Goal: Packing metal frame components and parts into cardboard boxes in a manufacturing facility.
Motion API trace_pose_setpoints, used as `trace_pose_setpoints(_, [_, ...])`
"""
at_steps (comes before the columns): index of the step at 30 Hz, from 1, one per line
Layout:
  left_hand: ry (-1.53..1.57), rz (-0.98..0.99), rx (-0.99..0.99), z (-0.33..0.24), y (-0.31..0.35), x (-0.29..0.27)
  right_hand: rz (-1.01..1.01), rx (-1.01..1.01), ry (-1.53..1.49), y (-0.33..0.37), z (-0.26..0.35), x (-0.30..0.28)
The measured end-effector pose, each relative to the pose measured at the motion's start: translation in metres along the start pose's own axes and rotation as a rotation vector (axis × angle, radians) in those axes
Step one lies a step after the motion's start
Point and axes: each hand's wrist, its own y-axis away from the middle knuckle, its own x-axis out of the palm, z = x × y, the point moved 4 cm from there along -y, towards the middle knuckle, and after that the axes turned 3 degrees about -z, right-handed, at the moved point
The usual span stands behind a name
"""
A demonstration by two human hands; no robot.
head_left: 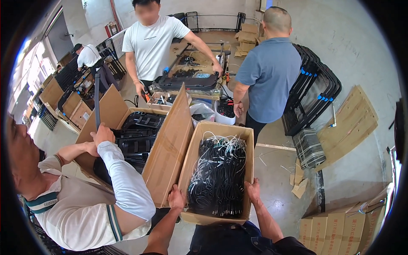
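Right in front of me is an open cardboard box (183, 199), filled with bundled black cables (216, 178) that have white leads and ends on top. My left hand (176, 198) is closed on the box's near left side. On the opposite side my right hand (253, 191) grips the right wall, its fingers partly hidden by the cardboard. To the left, a larger cardboard box (168, 148) with raised flaps holds black plastic parts (138, 136). A person beside me on the left holds a long dark strip (97, 100) upright over it.
A person in a white shirt stands at a workbench (191, 80) ahead; another in grey-blue has their back to me. A white bucket (225, 112) sits beyond my box. Black frames (312, 85) and a wrapped bundle (309, 146) are along the right wall. Stacked cartons (335, 231) fill the lower right.
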Motion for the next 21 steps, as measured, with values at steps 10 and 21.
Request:
trace_pose_setpoints(10, [0.011, 0.008, 0.009, -0.002, 0.000, -0.003, -0.032, -0.022, -0.007, -0.005, -0.008, 0.001])
trace_pose_setpoints(21, [-0.012, -0.017, -0.023, 0.005, -0.002, 0.006, 0.024, 0.013, -0.169, -0.007, -0.018, 0.007])
